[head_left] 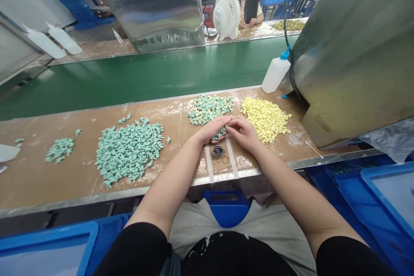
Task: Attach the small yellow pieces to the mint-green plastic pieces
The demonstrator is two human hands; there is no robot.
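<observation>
My left hand (211, 130) is cupped just in front of a pile of teal pieces with yellow parts (210, 110), and several small teal pieces (219, 133) show in its palm. Against its fingertips, my right hand (243, 133) has its thumb and fingers pinched together; what they pinch is too small to make out. Right of the hands lies a heap of small yellow pieces (265, 118). A small round pot with dark contents (217, 151) sits nearer me, between two white tape strips. The large heap of plain teal pieces (129, 151) is at left.
A smaller teal cluster (60, 149) lies farther left. Behind the brown worktop runs a green belt (155, 71). A white bottle with a blue cap (276, 73) stands by a metal housing (355, 60). A cotton swab (313, 148) lies at right. Across the belt sits another person (250, 8) beside a white fan (226, 14).
</observation>
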